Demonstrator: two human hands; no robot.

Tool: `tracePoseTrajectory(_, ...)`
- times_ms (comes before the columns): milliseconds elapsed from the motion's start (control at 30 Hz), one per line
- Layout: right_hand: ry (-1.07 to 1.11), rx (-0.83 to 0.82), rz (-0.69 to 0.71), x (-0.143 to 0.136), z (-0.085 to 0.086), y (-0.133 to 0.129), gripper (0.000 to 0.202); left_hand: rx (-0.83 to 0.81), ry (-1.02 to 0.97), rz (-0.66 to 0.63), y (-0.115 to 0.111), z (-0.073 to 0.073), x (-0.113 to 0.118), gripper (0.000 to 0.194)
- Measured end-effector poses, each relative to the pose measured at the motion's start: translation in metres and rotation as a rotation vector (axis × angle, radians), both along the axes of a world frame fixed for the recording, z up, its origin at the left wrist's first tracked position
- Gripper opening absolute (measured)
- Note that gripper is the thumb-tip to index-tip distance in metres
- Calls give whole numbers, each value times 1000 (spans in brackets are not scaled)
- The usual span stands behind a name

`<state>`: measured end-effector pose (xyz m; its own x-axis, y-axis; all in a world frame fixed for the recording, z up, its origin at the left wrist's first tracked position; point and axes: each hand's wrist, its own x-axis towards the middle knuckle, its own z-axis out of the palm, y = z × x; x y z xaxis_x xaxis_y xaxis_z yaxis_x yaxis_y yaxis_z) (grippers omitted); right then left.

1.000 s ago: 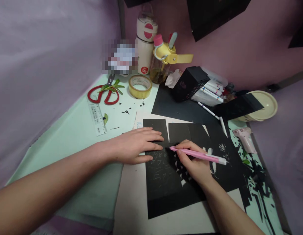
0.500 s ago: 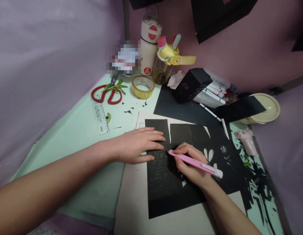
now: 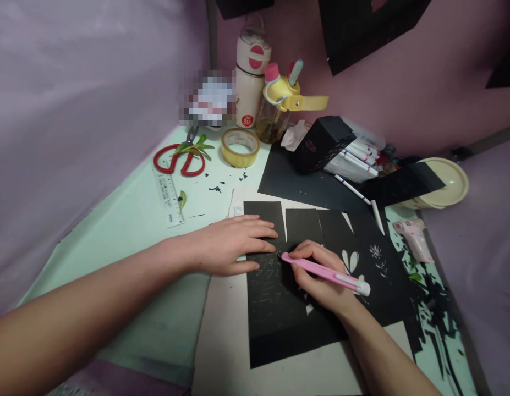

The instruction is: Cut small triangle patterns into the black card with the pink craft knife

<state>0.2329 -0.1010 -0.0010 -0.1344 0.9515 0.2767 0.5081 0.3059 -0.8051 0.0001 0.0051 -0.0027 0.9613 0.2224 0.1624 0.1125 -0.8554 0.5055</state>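
Observation:
A black paper sheet [image 3: 279, 335] with cut-out petal shapes and faint scratched marks lies on a pale board [image 3: 221, 341]. My left hand [image 3: 230, 245] rests flat on the sheet's left part, fingers stretched out. In my right hand [image 3: 321, 275] is a pink craft knife [image 3: 324, 272] with a white end, held like a pen. Its dark tip meets the paper just right of my left fingertips. Slits divide the sheet's far edge into flaps. My right hand covers part of the cut-out area.
Red-handled scissors [image 3: 180, 159], a clear ruler [image 3: 169, 195] and a tape roll [image 3: 240, 148] lie at the left. Behind stand a white bottle [image 3: 248, 82] and a yellow-topped bottle [image 3: 275, 110]. A black paper box [image 3: 323, 143], markers [image 3: 357, 157] and a pink glue gun [image 3: 415, 239] are rightward.
The craft knife and my right hand have shifted slightly to the left, the tip still at the paper. My left hand stays in place.

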Motion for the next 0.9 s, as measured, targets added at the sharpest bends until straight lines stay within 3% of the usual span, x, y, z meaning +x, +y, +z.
tracePoseTrajectory(433, 21, -158, -34, 3, 3, 4, 7, 27, 45, -2, 0, 0, 0, 40)
tracePoseTrajectory(900, -7, -157, -48, 3, 1, 3, 8, 37, 39, 9, -1, -1, -1, 40)
